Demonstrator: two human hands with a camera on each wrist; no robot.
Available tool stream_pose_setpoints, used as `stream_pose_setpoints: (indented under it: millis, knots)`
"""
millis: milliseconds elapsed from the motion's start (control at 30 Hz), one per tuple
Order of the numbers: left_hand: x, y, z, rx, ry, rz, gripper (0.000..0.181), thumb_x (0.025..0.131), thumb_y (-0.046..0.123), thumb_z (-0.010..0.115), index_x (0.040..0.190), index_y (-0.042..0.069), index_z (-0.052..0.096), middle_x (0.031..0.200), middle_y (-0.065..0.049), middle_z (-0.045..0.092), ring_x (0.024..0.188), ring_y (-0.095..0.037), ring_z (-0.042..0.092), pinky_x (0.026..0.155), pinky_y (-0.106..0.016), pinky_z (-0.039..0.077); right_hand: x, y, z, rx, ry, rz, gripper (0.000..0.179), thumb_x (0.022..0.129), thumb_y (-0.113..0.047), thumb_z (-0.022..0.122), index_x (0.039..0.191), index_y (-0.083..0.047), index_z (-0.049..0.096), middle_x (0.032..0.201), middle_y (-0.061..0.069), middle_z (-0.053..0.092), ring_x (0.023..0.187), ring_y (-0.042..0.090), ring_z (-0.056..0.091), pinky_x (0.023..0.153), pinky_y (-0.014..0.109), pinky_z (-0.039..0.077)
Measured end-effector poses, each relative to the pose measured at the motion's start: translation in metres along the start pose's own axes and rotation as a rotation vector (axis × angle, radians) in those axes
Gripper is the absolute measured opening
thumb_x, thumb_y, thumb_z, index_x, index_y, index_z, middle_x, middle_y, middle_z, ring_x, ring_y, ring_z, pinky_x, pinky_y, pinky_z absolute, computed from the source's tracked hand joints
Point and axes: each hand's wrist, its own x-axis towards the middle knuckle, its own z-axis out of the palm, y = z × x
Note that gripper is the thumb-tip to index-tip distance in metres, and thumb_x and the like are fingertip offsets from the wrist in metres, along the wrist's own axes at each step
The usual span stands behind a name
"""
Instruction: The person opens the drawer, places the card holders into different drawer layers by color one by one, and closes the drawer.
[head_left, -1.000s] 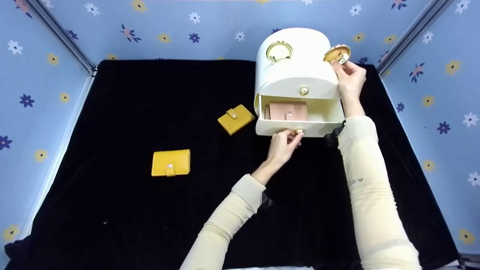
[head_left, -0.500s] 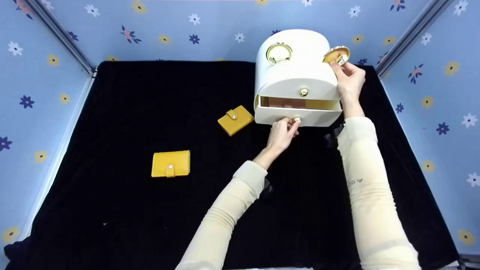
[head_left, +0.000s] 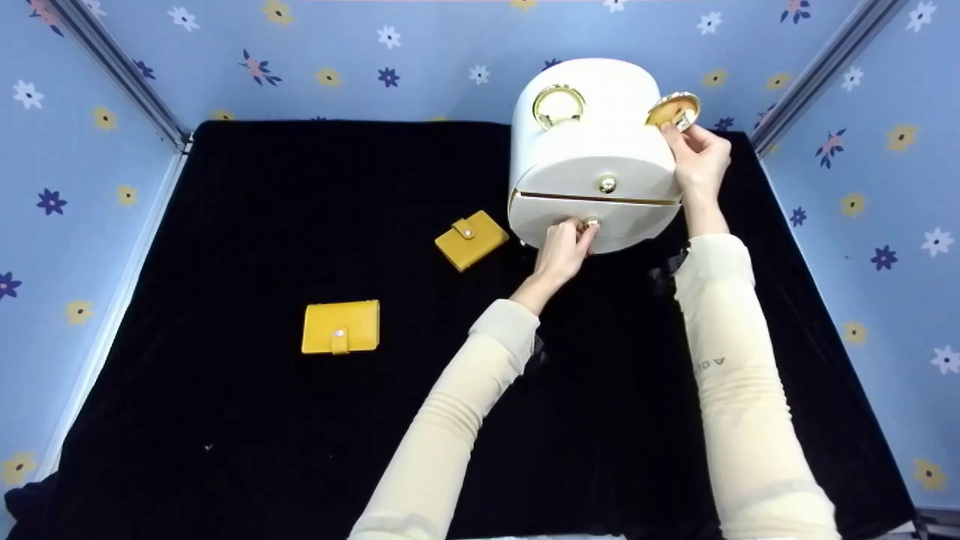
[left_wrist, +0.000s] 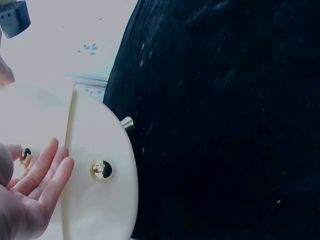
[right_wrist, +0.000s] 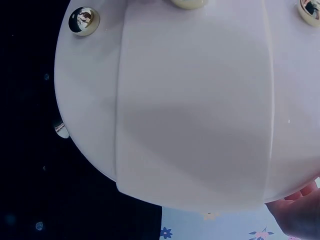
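Observation:
A white, round-topped box (head_left: 607, 135) with gold knobs stands at the back right. In the head view my left hand (head_left: 561, 251) pinches the gold knob (head_left: 592, 222) of its middle drawer (head_left: 645, 214). A thin dark gap runs along that drawer's top edge. Below it in the left wrist view is the bottom knob (left_wrist: 102, 170). My right hand (head_left: 701, 161) pinches the edge of a gold-rimmed round piece (head_left: 664, 114) at the box's upper right. In the right wrist view the middle drawer (right_wrist: 195, 105) juts a little from the front. The drawer's contents are hidden.
A yellow snap wallet (head_left: 472, 240) lies just left of the box, and another yellow wallet (head_left: 341, 327) is farther left and nearer. A second gold-rimmed round piece (head_left: 558, 90) is on the box's upper left. Black cloth (head_left: 300, 225) covers the table between flowered blue walls.
My left hand has pushed the drawer back into the box until only a slit shows, hiding the pink wallet inside. The right hand has stayed on the gold-rimmed piece.

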Motion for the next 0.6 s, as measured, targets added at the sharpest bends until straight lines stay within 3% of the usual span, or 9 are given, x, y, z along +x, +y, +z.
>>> stream_pose_setpoints:
  millis: [400,600]
  knots:
    - [0.0103,0.0009,-0.0016,-0.036,-0.024,-0.016,0.027,0.091,0.027,0.049,0.080,0.007,0.063,0.067,-0.002,0.064,0.057,-0.007,0.058,0.054,-0.016,0.043,-0.0008,0.0007,-0.0004,0.026,0.005,-0.019,0.029,0.073,-0.028,0.072,0.095,-0.010,0.071,0.080,-0.002,0.067,0.072,0.009,0.060,0.067,0.019,0.045]
    - [0.0087,-0.0043,0.0000,-0.045,0.000,-0.005,0.028,0.088,0.033,0.053,0.079,0.009,0.063,0.067,-0.001,0.065,0.057,-0.006,0.057,0.055,-0.017,0.042,-0.0014,0.0001,-0.0007,0.022,0.005,-0.023,0.031,0.073,-0.028,0.073,0.097,-0.009,0.070,0.079,-0.002,0.067,0.072,0.008,0.060,0.067,0.019,0.045]
